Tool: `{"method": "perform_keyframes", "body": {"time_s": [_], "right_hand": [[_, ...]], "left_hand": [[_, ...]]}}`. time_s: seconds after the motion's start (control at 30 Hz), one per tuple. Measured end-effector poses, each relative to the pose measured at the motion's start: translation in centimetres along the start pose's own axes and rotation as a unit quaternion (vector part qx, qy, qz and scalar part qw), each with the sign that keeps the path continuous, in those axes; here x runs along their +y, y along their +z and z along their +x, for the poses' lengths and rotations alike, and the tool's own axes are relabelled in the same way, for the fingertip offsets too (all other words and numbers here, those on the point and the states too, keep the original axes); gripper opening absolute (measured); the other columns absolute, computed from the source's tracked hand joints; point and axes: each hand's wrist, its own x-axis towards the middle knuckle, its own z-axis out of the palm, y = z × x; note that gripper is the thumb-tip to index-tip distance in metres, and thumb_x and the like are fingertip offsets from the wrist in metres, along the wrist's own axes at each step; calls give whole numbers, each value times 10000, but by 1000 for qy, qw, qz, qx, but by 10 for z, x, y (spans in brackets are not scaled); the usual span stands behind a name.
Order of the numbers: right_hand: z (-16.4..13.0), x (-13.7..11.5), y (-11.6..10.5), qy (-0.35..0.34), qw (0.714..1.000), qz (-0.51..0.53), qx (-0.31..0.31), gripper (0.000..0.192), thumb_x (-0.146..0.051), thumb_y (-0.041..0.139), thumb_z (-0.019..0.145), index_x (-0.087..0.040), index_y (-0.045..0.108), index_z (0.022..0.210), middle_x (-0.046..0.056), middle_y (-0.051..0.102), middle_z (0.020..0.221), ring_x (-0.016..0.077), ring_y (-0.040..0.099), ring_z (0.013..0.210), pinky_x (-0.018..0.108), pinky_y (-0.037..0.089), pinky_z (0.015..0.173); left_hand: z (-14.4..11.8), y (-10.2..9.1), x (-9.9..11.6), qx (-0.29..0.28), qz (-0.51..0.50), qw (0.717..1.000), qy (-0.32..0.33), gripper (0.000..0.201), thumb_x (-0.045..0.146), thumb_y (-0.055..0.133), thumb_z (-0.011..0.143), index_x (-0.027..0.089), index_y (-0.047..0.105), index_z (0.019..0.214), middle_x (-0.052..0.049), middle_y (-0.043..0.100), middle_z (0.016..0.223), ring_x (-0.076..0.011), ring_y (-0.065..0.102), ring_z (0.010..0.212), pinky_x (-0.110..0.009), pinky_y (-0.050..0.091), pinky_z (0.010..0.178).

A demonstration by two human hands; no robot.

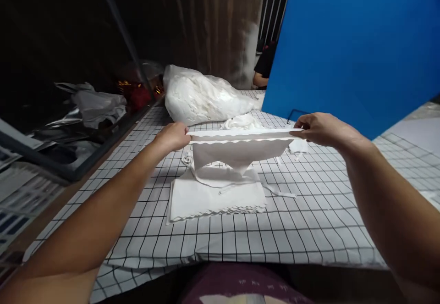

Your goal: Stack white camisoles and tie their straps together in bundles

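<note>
A white piece of fabric with a scalloped edge (240,149) is stretched level between my two hands above the table. My left hand (173,136) pinches its left end, and my right hand (319,129) pinches the right end between thumb and fingers. The lower part of the cloth hangs down with a curved cut-out. Beneath it lies a stack of white scalloped fabric pieces (216,198), its wavy edges facing me. A thin white strip (280,193) trails out to the right of the stack.
A grid-patterned cloth covers the table (295,235). Behind my hands sits a clear bag of white material (206,95), with loose white cloth (242,122) before it. A large blue panel (350,47) stands at the right. Beside it, a person's arm (260,79) shows.
</note>
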Motion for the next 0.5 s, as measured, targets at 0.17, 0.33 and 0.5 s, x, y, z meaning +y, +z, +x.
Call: {"method": "perform_keyframes", "body": {"time_s": [0.17,0.33,0.5], "right_hand": [[47,-26,-8,9,986,130,-107,346,-510,784,705,-175,699,697,116,714,711,181,629,544,292,482,416],[72,-56,-5,11,974,208,-89,311,-439,783,722,-143,687,723,124,699,689,155,601,504,286,488,416],[59,-71,-6,19,983,105,-146,176,-313,695,807,-160,653,730,60,668,665,113,569,513,241,451,465]], "left_hand": [[27,-23,-13,-97,-296,943,-118,63,196,689,727,135,673,724,-103,684,595,-139,551,428,-289,489,525],[36,-35,-22,-145,-296,939,-94,32,139,685,708,123,662,724,-75,657,544,-98,521,375,-212,442,439],[26,-40,-47,-368,-155,917,-22,134,133,645,691,143,660,824,-2,621,509,-83,496,366,-165,415,382]]}}
